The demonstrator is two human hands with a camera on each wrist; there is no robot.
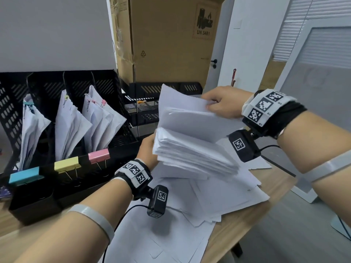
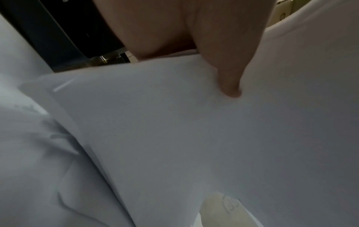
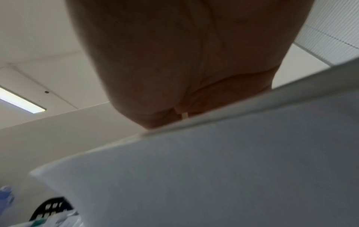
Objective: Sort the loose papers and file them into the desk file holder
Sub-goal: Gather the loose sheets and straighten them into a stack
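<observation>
White stack [image 1: 191, 149] hides left hand [image 1: 147, 149] fingers, grip cannot tell | right hand [image 1: 222, 105] pinches top sheets [image 1: 182, 105] | holder [image 1: 62, 130] whole in head view only

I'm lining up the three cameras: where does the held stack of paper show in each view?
Head: stack of paper at centre, between both hands.
Left wrist: fills the lower right, under a finger.
Right wrist: fills the lower half, below the hand.
Shared landmark: black file holder.
</observation>
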